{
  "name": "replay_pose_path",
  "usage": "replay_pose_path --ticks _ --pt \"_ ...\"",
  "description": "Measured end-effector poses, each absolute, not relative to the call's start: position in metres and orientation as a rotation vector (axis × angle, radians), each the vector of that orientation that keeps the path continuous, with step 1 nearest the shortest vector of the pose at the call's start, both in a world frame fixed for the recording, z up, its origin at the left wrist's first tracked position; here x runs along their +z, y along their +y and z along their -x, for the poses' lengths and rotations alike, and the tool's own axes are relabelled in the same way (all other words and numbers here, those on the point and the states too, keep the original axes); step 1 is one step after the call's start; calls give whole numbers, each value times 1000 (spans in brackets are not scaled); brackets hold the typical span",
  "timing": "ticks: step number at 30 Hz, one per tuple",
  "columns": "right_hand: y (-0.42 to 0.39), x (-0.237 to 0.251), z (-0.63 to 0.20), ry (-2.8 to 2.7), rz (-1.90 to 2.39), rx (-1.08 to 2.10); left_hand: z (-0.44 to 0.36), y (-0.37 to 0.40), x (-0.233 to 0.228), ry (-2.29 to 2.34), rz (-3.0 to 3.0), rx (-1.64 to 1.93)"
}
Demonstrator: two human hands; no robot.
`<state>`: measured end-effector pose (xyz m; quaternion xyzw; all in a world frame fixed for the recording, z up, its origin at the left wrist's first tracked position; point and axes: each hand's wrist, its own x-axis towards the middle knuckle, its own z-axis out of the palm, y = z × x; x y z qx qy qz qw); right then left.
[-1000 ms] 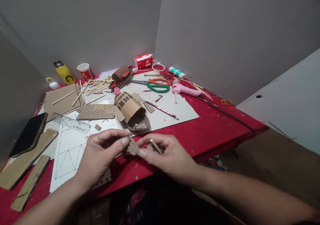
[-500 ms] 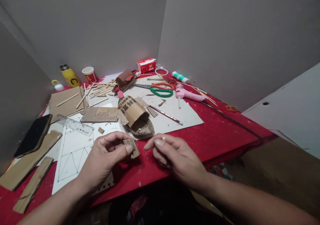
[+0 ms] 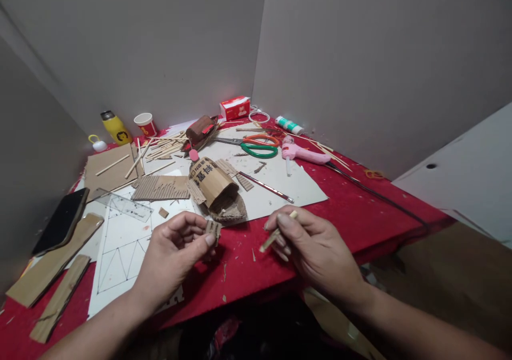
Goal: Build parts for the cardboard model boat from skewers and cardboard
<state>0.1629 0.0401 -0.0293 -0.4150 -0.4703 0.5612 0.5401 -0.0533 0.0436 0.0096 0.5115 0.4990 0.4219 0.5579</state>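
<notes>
Low in the middle of the frame, a small cardboard piece (image 3: 213,229) is pinched between thumb and fingers of the left hand (image 3: 174,253). Just right of it, a thin wooden stick (image 3: 276,234) is gripped by the right hand (image 3: 316,248), above the red table (image 3: 352,210).

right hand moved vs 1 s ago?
Yes. The right hand has drawn rightward, away from the cardboard boat and the left hand.

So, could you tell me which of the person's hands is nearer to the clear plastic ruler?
Left. The left hand, pinching a small cardboard piece, is just right of and below the ruler; the right hand, holding a wooden stick, is much farther right.
</notes>
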Motion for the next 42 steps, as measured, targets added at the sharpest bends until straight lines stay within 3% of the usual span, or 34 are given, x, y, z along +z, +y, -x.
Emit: replay_pose_path --ticks 13,26,35,42 --pt "55 -13 -169 -1261 944 1611 49 44 4 1210 -1235 955" --pt "105 22 -154 -1658 772 1708 62 55 1 1043 -828 932" --pt "100 20 -156 -1963 750 1287 63 55 0 991 -878 888" --pt "99 23 -156 -2089 580 1148 62 51 2 949 -888 876"
